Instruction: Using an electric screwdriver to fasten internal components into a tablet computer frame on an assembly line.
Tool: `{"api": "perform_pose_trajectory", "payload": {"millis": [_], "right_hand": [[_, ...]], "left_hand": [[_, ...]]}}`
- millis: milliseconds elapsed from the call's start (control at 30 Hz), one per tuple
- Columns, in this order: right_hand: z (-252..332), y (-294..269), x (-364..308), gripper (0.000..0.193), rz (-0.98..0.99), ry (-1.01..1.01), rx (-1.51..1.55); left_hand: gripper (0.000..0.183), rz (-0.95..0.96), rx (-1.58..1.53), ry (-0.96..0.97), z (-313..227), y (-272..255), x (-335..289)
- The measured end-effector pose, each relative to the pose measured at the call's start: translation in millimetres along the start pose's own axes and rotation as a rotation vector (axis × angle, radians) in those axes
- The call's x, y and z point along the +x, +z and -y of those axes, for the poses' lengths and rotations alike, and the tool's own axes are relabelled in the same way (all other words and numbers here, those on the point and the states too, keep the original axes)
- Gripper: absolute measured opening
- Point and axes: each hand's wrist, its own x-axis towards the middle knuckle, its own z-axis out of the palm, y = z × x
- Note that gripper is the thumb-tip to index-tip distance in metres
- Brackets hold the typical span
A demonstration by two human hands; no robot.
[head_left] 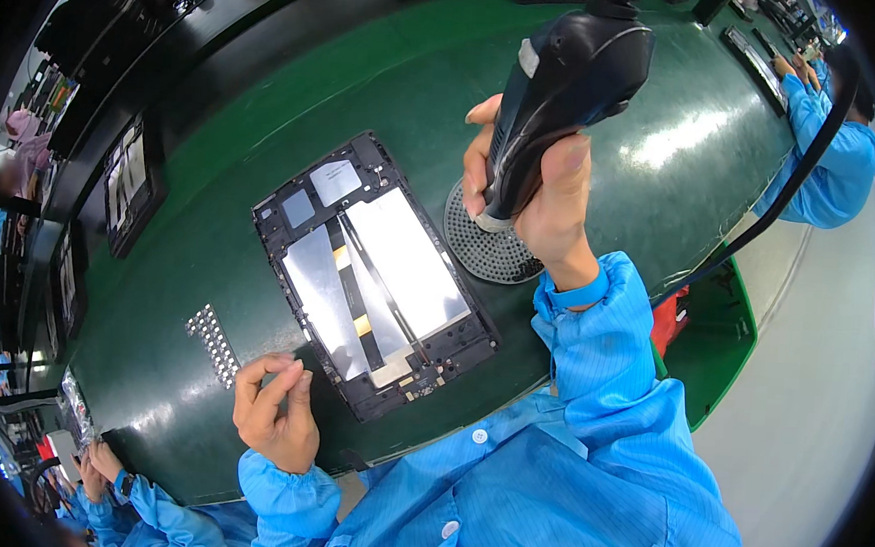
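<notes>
My right hand [552, 200] is wrapped round a black electric screwdriver [570, 76] that points down, with a coiled cord at its top. Its lower end is over a round grey dish [480, 241] with a dotted surface. Left of the dish, an opened tablet [398, 261] lies tilted on the bench, showing silver plates, a dark ribbon cable and small boards in a black frame. My left hand [279, 414] hovers by the tablet's lower left edge, thumb and fingers pinched together. Whether something tiny is between them I cannot make out.
A dotted black-and-white strip [213, 345] lies left of my left hand on the green bench [419, 82]. More opened tablets [127, 184] stand along the left. A green bin [719, 341] is below the right edge. Co-workers in blue sit at far right [825, 157] and lower left [172, 518].
</notes>
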Motion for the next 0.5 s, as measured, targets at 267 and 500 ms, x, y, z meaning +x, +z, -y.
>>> {"api": "perform_pose_trajectory", "payload": {"millis": [267, 500], "right_hand": [[6, 4, -2, 0.086, 0.019, 0.009, -0.056], [23, 44, 0, 0.1, 0.071, 0.069, 0.096]], "left_hand": [[0.009, -0.028, -0.309, -0.493, 15, -9, 5], [0.013, 0.123, -0.579, -0.544, 32, 1, 36]]}}
